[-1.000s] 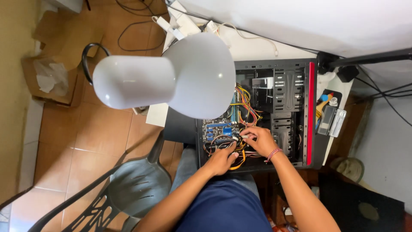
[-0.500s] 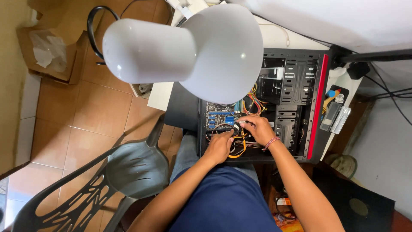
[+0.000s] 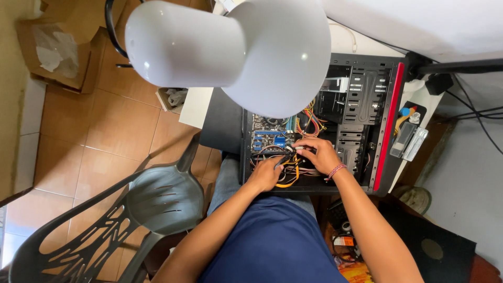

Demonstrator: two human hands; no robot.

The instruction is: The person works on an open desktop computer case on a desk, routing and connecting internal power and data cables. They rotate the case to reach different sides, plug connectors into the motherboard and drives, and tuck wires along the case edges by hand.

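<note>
An open black computer case [image 3: 367,99] with a red front edge lies on its side in front of me. Inside it I see a blue motherboard [image 3: 270,137] and a bundle of yellow, orange and red cables [image 3: 306,123]. My left hand [image 3: 266,174] is inside the case, fingers closed on a black cable near yellow wires [image 3: 289,170]. My right hand [image 3: 318,154] reaches in beside it and pinches a small light connector at its fingertips. A woven band circles my right wrist.
A large white lamp shade [image 3: 236,50] hangs between me and the case, hiding its upper left part. A grey plastic chair [image 3: 141,204] stands at my left on the tiled floor. A cardboard box [image 3: 55,55] sits at upper left. Small items [image 3: 408,136] lie right of the case.
The view has shifted, so the lamp and case sit higher and further right in the picture. Both hands stay inside the case at the cables, with the right hand a little lower.
</note>
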